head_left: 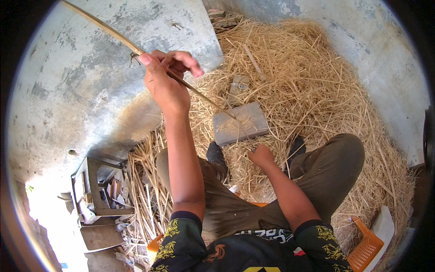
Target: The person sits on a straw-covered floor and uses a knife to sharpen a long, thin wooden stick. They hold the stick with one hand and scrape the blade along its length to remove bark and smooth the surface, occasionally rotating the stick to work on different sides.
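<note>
My left hand [170,81] is raised, thumb and fingers closed around a long thin wooden stick [204,96]. The stick slants from the upper left down to a grey rectangular block [240,123], where its lower end meets the top. A small twig stub juts from the stick just beyond my thumb. Close to the block's near edge, my right hand [262,156] is a closed fist. Something small and dark shows at its fingers, too little to name. Straw-like shavings [312,86] surround the block, and a few lie on it.
A worn grey wall rises at the left and another [362,50] at the right. At the lower left stands a wooden frame [93,186] with scraps, beside a pile of long sticks [147,181]. An orange plastic piece [364,245] lies lower right. My feet flank the block's near side.
</note>
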`<action>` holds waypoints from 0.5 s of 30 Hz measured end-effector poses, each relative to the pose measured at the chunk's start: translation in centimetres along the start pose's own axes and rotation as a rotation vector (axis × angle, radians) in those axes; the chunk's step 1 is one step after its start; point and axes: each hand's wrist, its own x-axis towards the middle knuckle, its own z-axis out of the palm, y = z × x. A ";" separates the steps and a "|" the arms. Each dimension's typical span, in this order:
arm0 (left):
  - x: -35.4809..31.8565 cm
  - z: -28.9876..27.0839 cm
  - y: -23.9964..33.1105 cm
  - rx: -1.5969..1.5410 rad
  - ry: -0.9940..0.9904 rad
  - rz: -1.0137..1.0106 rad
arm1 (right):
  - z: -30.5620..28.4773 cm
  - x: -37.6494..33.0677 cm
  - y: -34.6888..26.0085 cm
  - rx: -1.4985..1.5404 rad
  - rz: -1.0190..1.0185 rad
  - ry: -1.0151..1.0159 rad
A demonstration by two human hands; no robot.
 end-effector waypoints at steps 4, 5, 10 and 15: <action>0.3 0.7 -0.3 -0.017 -0.112 0.053 | 0.4 0.6 0.6 0.020 0.005 -0.013; 0.6 0.7 -0.6 -0.033 -0.100 0.077 | 0.4 0.5 0.7 0.029 -0.005 -0.017; 0.4 1.4 -0.3 -0.067 -0.077 0.072 | 0.5 0.9 1.1 0.053 -0.041 -0.068; 0.3 0.3 0.0 -0.041 -0.141 -0.005 | 0.8 0.9 1.1 0.047 -0.035 -0.021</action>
